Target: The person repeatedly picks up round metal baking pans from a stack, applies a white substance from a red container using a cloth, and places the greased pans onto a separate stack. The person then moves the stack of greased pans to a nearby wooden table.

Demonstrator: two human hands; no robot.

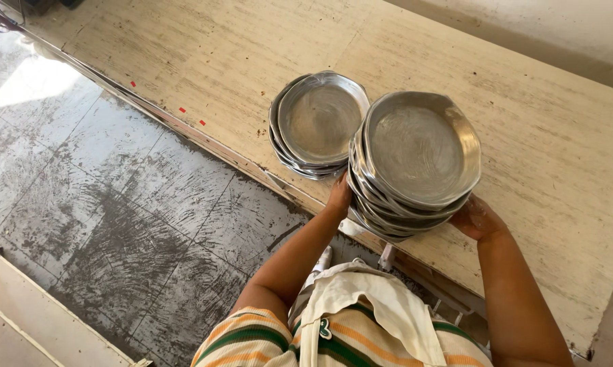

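Both hands, left hand (pixel 338 196) and right hand (pixel 478 219), gripped a stack of steel plates (pixel 415 160) from opposite sides above a worn table (pixel 551 136), beside a second stack (pixel 316 124).

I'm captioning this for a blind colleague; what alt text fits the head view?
Seen from above, a person's left hand and right hand grip a tall stack of metal plates over a worn wooden table. A shorter plate stack sits beside it.

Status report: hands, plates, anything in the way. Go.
Left hand and right hand grip the near stack of steel plates from both sides. Stack at the table edge. Second plate stack close beside it, contact unclear.
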